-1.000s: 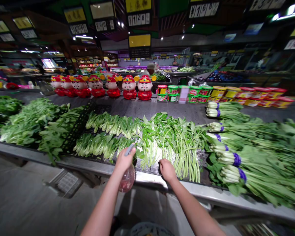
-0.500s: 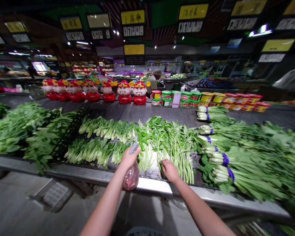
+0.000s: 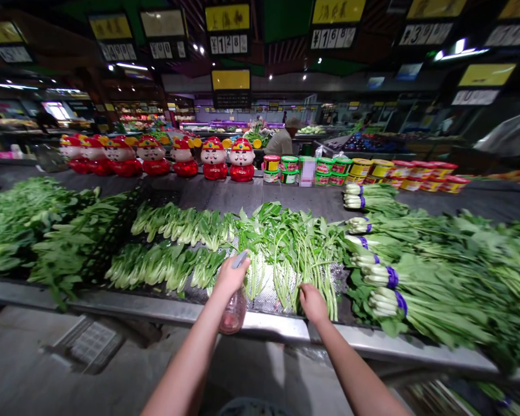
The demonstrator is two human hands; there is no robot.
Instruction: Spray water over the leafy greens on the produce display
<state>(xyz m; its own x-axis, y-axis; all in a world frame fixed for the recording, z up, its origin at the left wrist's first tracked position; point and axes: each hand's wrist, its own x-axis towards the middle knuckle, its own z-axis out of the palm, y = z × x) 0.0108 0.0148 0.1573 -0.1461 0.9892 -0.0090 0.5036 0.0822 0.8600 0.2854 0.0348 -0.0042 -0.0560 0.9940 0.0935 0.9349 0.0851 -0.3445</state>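
My left hand [image 3: 231,277] is wrapped around the neck of a see-through pinkish spray bottle [image 3: 233,315] with a grey top, held over the metal front edge of the stand. The fingers of my right hand [image 3: 314,301] are curled closed at the lower stems of the long-stemmed leafy greens, which look like water spinach [image 3: 286,240]. Its fingertips are partly hidden from me. Beneath the greens lies a perforated metal sheet [image 3: 264,283]. To the left, baby bok choy [image 3: 156,266] is laid out in two rows.
Bunches of greens tied with purple tape [image 3: 385,277] fill the right side. Loose leafy greens [image 3: 30,219] are heaped at left beside a black crate wall [image 3: 108,237]. Red figurine jars [image 3: 214,159] and stacked tubs [image 3: 290,167] line the back. A person [image 3: 282,138] is beyond them.
My right hand has moved right along the stems, and several stems now lie further left of it. My left hand still holds the spray bottle. The view has shifted slightly.
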